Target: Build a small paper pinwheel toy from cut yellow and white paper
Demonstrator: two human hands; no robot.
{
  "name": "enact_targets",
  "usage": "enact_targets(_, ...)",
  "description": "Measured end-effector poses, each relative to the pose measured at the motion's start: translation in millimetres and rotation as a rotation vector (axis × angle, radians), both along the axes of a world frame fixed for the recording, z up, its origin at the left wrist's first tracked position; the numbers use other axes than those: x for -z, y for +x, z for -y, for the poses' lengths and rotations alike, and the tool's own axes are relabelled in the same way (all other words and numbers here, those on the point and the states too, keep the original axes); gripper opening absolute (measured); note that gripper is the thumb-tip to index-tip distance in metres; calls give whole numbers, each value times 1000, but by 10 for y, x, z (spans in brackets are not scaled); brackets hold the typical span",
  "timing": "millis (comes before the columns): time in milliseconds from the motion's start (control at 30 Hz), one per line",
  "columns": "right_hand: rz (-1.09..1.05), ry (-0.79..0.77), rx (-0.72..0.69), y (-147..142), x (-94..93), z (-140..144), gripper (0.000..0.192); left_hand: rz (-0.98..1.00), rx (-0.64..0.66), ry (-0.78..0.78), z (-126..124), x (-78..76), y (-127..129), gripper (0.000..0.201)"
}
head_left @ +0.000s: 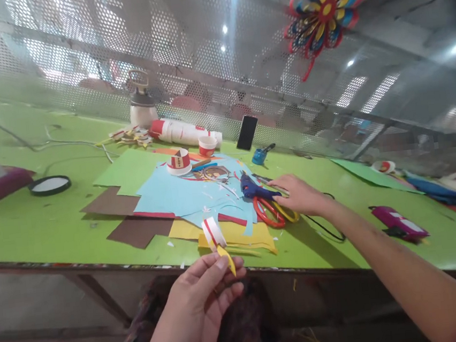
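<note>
**A:** Green bench (35, 222) under a perforated metal screen, paper sheets (182, 197) heaped near its front edge. Your left hand (200, 297) pinches a small looped paper strip (215, 237), red, white and yellow, held up just over that front edge. Your right hand (298, 194) rests loosely curled on the blue glue gun (256, 190), with the scissors (274, 212) just beside it.

**B:** What could go wrong for you here?

**A:** I'd judge the loop is the weak point: squeeze harder and you'd flatten it; loosen and it could drop off the bench edge. The gun's black cord (324, 226) trails under your right wrist, so lifting fast might snag it and drag the scissors or paper.
</note>
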State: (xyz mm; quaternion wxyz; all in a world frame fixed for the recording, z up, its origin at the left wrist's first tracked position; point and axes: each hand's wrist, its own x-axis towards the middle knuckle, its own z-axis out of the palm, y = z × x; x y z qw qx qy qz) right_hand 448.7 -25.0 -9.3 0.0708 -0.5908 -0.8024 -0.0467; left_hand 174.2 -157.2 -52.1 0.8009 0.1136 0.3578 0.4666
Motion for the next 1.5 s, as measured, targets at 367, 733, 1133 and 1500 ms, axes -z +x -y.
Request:
enact_targets(367, -24, -219, -3, -57, -111, -260, 53, 37, -7, 1, 30, 14, -28, 13)
enact_targets(733, 69, -144, 246, 640, -19, -257, 34, -26, -2, 17, 58, -27, -21, 10)
enact_targets(1133, -20, -145, 264, 621, -37, -481, 50, -27, -47, 0, 70, -43, -2, 9)
enact_targets(1500, -73, -65, 208, 386, -288, -223, 29, -51, -70, -41, 48, -27, -3, 18)
